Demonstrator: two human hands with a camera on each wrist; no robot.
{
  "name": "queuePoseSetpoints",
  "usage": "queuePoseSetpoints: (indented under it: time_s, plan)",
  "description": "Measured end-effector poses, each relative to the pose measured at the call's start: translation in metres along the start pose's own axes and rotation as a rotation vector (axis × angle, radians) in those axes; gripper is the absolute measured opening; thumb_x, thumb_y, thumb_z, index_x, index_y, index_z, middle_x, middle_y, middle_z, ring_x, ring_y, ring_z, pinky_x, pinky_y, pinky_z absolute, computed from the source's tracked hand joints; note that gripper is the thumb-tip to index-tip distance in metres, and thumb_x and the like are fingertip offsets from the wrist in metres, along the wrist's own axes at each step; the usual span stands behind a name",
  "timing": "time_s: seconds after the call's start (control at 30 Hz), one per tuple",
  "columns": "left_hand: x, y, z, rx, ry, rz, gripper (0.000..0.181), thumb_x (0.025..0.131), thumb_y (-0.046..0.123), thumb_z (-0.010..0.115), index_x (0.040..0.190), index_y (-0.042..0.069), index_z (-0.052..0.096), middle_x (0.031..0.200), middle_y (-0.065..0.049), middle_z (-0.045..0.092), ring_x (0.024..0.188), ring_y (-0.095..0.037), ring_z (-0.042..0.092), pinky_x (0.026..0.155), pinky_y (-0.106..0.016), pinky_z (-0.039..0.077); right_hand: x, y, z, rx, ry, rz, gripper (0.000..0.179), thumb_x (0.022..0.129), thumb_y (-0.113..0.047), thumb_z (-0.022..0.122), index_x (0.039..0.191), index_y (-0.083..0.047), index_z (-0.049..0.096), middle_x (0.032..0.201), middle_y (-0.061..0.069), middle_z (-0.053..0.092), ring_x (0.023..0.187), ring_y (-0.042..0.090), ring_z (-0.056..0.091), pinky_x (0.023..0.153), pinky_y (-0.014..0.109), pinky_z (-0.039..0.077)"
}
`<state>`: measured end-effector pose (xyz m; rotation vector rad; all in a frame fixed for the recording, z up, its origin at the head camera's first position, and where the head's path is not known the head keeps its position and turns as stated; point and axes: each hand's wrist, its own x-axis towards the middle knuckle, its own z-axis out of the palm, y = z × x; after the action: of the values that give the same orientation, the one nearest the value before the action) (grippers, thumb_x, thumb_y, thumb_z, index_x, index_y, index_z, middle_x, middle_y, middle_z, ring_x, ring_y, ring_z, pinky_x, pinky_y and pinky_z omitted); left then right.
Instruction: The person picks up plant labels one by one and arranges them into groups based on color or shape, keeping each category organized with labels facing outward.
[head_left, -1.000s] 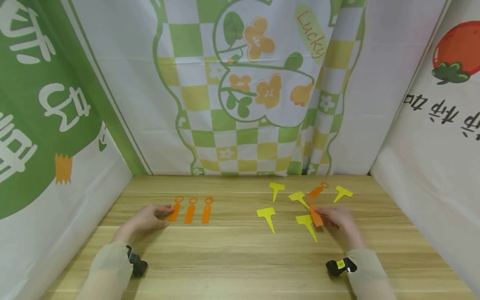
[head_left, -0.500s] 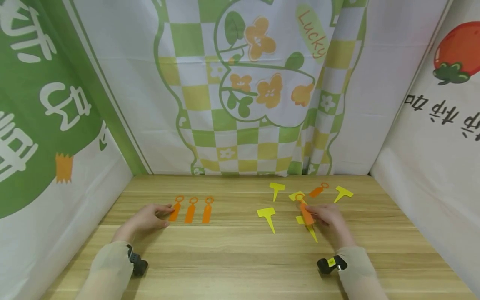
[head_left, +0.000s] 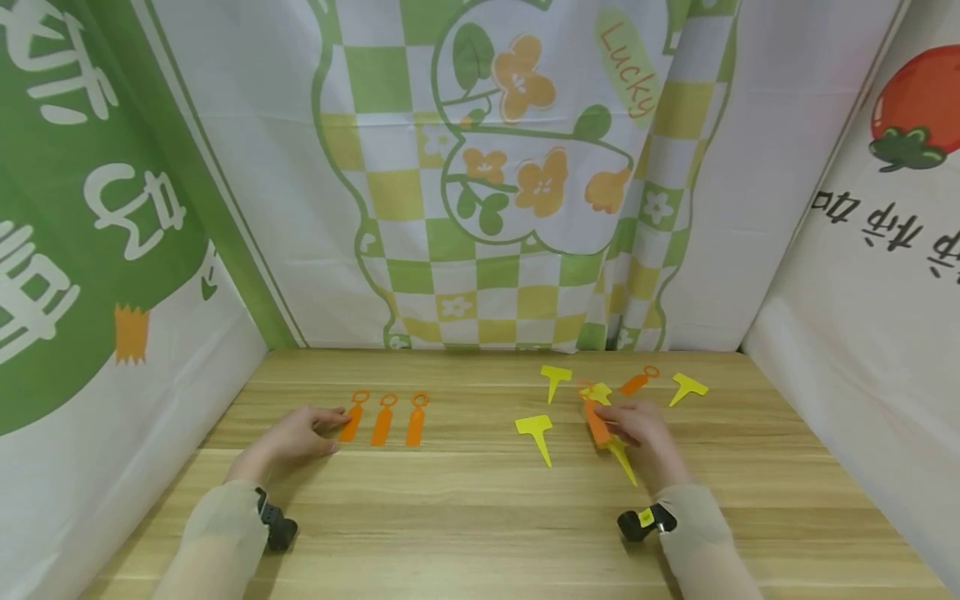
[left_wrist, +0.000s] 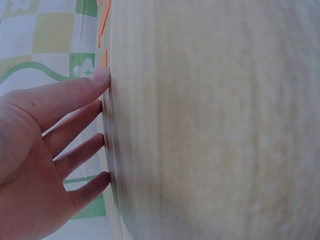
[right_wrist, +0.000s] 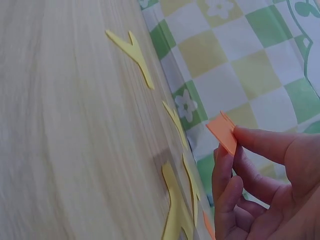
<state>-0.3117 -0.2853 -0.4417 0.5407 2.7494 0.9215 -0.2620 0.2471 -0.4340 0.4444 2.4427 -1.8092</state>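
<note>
My right hand (head_left: 613, 419) pinches an orange loop-ended tag (head_left: 596, 422) between thumb and fingers, held just above the wooden table (head_left: 465, 517); in the right wrist view the tag (right_wrist: 223, 131) sticks out of the fingertips (right_wrist: 245, 135). Yellow T-shaped tags (head_left: 534, 432) lie around it, one (head_left: 622, 460) partly under the hand. My left hand (head_left: 300, 433) rests flat with straight fingers (left_wrist: 75, 92), its tips touching the leftmost of three orange tags (head_left: 349, 421) laid in a row.
Another orange tag (head_left: 638, 382) and more yellow tags (head_left: 686, 387) lie at the back right. Printed cloth walls (head_left: 480, 183) close in the table on three sides. Bare wood runs along the front and middle.
My right hand has lifted the orange tag and carried it left, from beside the front yellow tag toward the table's middle. The left hand has stayed put.
</note>
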Motion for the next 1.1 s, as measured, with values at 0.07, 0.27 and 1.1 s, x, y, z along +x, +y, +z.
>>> queuePoseSetpoints:
  time_s: [0.07,0.27,1.1]
  plan:
    - [0.0,-0.001,0.0,-0.006,-0.002,-0.005,0.05,0.079,0.014,0.074,0.127,0.005,0.06,0.144,-0.02,0.043,0.136,-0.048,0.028,0.107,-0.066,0.022,0.001,-0.002,0.005,0.022,0.0,0.002,0.019,0.083,-0.025,0.072,0.081,-0.006,0.071,0.074,-0.008,0.064,0.071,0.007,0.064,0.066,0.024,0.049]
    - [0.002,-0.002,0.0,-0.008,-0.002,-0.001,0.05,0.079,0.015,0.075,0.127,0.005,0.06,0.144,-0.021,0.043,0.136,-0.048,0.028,0.108,-0.066,0.021,0.005,-0.009,0.02,-0.038,0.008,0.021,0.039,0.083,-0.027,0.072,0.108,0.003,0.068,0.095,0.005,0.071,0.071,0.005,0.065,0.062,0.021,0.049]
    - [0.001,0.0,0.0,-0.013,0.0,0.005,0.052,0.079,0.014,0.075,0.127,0.003,0.06,0.143,-0.022,0.043,0.135,-0.048,0.03,0.108,-0.064,0.024,0.011,-0.016,0.083,0.03,-0.077,-0.045,0.028,0.082,-0.017,0.071,0.097,0.007,0.071,0.053,-0.006,0.056,0.051,0.006,0.05,0.054,0.02,0.043]
